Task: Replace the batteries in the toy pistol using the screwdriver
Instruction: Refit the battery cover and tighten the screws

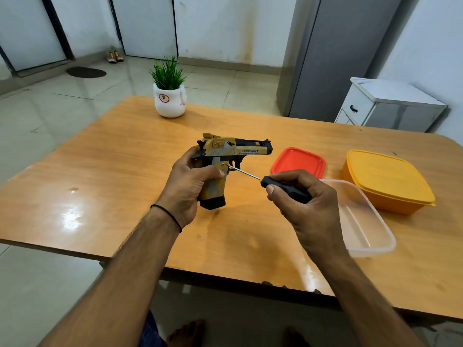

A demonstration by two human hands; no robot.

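Note:
A yellow-and-grey toy pistol point(234, 150) with a black muzzle stands upright over the wooden table point(120, 166), barrel pointing right. My left hand point(191, 184) grips its handle from the left, thumb across the grip. My right hand point(300, 196) holds a screwdriver point(283, 187) by its black handle. The thin metal shaft runs up and left, and its tip sits at a small screw on the upper part of the grip. No batteries are in sight.
A red lid point(298, 162) lies right of the pistol. A clear plastic box point(363, 221) sits under my right hand, and a closed yellow box point(387, 181) stands further right. A potted plant point(169, 91) stands at the table's far edge.

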